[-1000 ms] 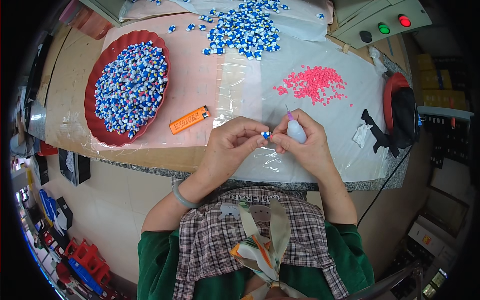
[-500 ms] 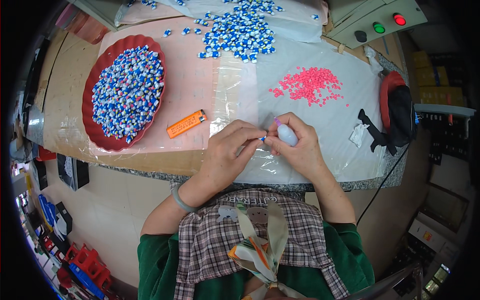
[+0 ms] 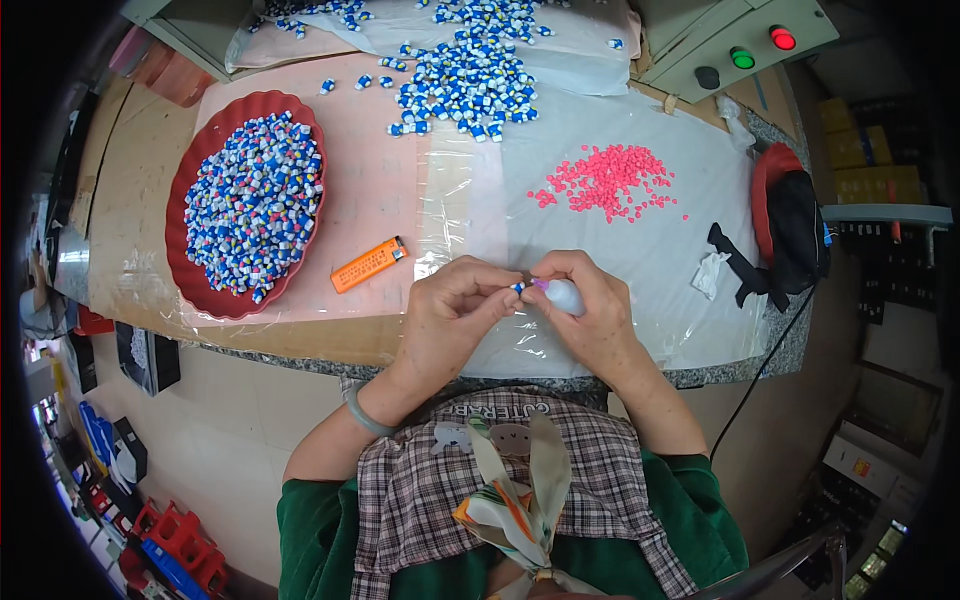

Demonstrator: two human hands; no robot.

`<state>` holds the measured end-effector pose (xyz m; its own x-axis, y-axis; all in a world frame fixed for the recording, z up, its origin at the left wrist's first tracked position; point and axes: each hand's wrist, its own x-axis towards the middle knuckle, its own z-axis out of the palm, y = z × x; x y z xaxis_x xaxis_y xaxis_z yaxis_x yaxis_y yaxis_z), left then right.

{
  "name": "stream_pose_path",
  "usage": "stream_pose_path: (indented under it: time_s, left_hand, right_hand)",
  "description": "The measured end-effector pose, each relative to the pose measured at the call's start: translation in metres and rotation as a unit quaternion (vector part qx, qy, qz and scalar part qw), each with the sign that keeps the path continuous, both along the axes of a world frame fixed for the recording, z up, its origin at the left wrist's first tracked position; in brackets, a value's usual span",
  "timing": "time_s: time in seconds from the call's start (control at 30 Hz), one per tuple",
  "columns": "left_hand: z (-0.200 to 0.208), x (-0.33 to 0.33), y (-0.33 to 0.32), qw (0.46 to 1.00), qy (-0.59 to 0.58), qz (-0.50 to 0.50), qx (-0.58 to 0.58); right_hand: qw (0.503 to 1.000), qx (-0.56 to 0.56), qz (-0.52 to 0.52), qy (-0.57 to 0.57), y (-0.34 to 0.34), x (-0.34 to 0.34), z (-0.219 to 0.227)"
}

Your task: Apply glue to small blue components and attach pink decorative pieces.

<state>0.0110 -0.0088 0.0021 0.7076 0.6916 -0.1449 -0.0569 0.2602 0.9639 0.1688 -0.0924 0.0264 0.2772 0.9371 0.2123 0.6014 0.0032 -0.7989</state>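
Observation:
My left hand pinches a tiny blue-and-white piece between thumb and fingertips. In my right hand is a small translucent squeeze bottle with a purple tip. The tip points left and lies close to the tiny piece; whether it touches cannot be made out. Both hands meet above the plastic-covered table near its front edge. Beyond them, small pink pieces lie in a loose heap, and a pile of blue-and-white pieces spreads farther back.
A red scalloped dish full of similar blue-and-white pieces stands at the left. Beside it lies an orange lighter. To the right are a black strap, crumpled tissue and a black bag. A control box stands at back right.
The squeeze bottle has turned in my right hand: its purple tip, which pointed away from me, now points left at the tiny piece. The whole view has shifted slightly.

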Motion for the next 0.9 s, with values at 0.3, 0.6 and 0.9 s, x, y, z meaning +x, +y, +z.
stream_pose_path:
  time_s: [0.3,0.6,0.9]
  left_hand:
    - [0.02,0.015,0.035,0.975,-0.046,-0.019,-0.218]
    - [0.009,0.067,0.117,0.851,0.146,0.08,0.498]
    - [-0.002,0.078,0.121,0.713,0.189,0.004,0.675]
  right_hand:
    - [0.955,-0.019,-0.028,0.294,0.002,0.013,-0.005]
    - [0.959,-0.032,-0.053,0.278,-0.007,0.022,-0.009]
    - [0.981,-0.015,-0.045,0.19,-0.011,0.03,-0.013]
